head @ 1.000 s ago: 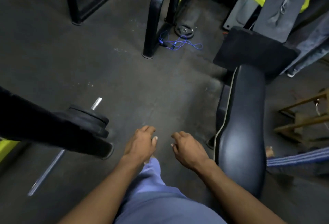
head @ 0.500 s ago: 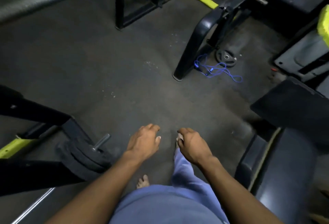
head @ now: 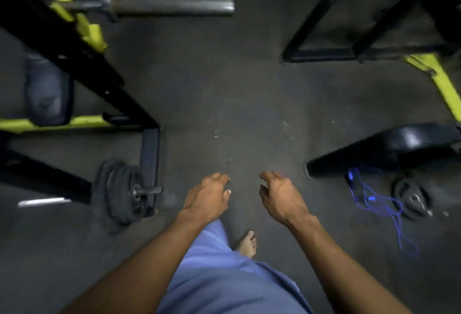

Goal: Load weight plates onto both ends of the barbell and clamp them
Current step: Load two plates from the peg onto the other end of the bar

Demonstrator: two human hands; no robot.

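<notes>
Left hand: the left hand (head: 207,199) hangs over the bare floor (head: 224,104) just ahead of the person's blue trousers (head: 224,276); its grip is loose, fingers curled downward, holding nothing.
Right hand: the right hand (head: 280,197) hangs level with the left hand and just to its right, a gap of floor between them; its grip is half open, fingers and thumb bent like a claw, holding nothing.
Foot: a bare foot (head: 247,243) stands on the floor below the right hand, beside the trouser leg.
Stacked plates: a stack of dark weight plates (head: 119,191) sits upright on a short bar (head: 149,191) to the left of the left hand, its bar end pointing toward that hand, against the black foot of the rack (head: 149,151).
Loose plate: one small weight plate (head: 412,200) lies flat on the floor, well to the right of the right hand, with a blue cord (head: 379,201) tangled beside it.
Black machine leg: a glossy black leg (head: 389,149) comes down to the floor just beyond the cord.
Barbell: the barbell (head: 172,7) rests on the yellow-and-black rack far beyond the left hand, its thick sleeve end bare and pointing right; blurred.
Pad: a dark pad (head: 47,91) shows behind the rack, far left.
</notes>
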